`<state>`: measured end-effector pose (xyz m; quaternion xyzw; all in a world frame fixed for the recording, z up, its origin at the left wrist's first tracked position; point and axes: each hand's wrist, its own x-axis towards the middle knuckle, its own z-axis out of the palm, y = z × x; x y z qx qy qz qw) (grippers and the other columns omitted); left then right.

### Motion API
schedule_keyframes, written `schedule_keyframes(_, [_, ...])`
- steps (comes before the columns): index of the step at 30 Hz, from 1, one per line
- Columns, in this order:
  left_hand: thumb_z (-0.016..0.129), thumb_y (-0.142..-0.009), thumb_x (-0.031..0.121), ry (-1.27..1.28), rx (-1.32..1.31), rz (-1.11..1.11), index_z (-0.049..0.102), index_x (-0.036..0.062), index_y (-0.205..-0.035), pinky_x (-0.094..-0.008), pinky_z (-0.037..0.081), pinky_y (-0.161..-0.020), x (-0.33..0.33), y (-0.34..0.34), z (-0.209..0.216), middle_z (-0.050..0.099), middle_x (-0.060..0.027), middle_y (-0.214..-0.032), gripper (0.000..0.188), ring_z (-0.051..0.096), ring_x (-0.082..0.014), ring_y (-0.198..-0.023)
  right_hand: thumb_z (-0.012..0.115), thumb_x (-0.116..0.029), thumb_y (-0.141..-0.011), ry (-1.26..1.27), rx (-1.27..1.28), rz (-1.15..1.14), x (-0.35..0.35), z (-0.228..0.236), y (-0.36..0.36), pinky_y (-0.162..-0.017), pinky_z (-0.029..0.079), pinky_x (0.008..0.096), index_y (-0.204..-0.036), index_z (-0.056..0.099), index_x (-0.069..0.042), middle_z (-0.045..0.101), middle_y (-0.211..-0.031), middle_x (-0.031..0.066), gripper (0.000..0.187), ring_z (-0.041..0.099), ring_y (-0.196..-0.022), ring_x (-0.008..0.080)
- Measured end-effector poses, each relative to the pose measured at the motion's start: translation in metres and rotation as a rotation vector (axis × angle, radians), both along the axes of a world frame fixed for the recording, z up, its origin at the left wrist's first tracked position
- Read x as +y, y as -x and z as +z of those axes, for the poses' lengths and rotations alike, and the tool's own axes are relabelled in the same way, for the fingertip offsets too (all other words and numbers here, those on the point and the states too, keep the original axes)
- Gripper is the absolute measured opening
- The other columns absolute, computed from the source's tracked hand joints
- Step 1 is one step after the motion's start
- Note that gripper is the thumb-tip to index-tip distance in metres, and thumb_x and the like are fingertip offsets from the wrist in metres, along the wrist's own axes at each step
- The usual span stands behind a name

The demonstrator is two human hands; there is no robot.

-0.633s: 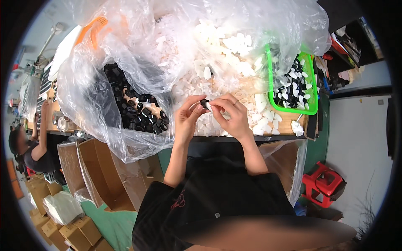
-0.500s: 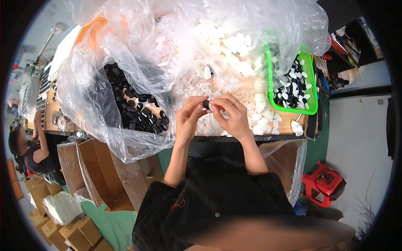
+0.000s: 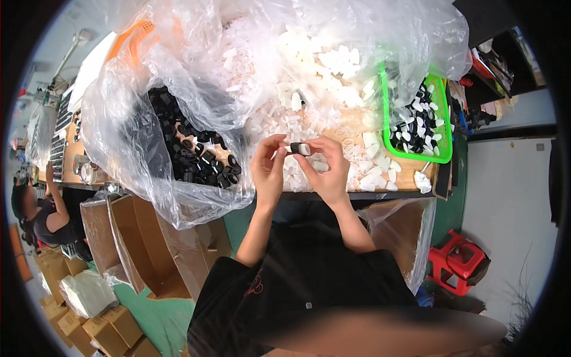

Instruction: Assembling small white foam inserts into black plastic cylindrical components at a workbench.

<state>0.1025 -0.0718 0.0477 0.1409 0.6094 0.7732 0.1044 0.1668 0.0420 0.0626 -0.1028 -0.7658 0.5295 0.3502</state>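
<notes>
My left hand [image 3: 269, 168] and my right hand [image 3: 326, 168] meet over the table's front edge and hold one small part [image 3: 300, 148] between their fingertips; it is black at one end and white at the other. Under and behind the hands lies a heap of small white plastic pieces [image 3: 309, 77] in clear plastic sheeting. To the left, a clear bag holds many small black caps [image 3: 199, 157]. A green basket [image 3: 445, 119] at the right holds joined black-and-white parts.
Open cardboard boxes [image 3: 134, 238] lined with plastic stand below the table at the left, and another lined box [image 3: 404, 229] at the right. A red stool [image 3: 461, 262] sits on the floor at the right. Another person [image 3: 44, 211] works at the far left.
The hands stay together at the same spot; the small part has turned between the fingertips and its white end now shows.
</notes>
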Motion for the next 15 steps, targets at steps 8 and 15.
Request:
schedule_keyframes(8, [0.060, -0.096, 0.002, -0.181, -0.173, -0.017, 0.060, 0.0017, -0.113, -0.0236, 0.046, -0.089, -0.001, 0.003, -0.002, 0.061, -0.0023, -0.104, 0.017, 0.058, -0.0093, -0.099, 0.080, -0.003, -0.079, 0.119, -0.067, 0.041, 0.005, 0.008, -0.004, -0.076, 0.053, 0.0266, -0.097, 0.065, 0.000, 0.070, -0.097, 0.0084, 0.024, 0.068, -0.083, 0.0140])
schedule_keyframes(15, [0.062, -0.095, 0.000, -0.115, -0.041, -0.164, 0.059, -0.0016, -0.101, -0.0279, 0.050, -0.086, 0.000, -0.001, 0.008, 0.060, -0.0081, -0.104, 0.007, 0.059, -0.0138, -0.099, 0.078, -0.001, -0.081, 0.442, -0.097, 0.187, 0.012, 0.001, -0.008, -0.079, 0.052, 0.0250, -0.099, 0.065, 0.002, 0.068, -0.099, 0.0067, 0.023, 0.066, -0.085, 0.0120])
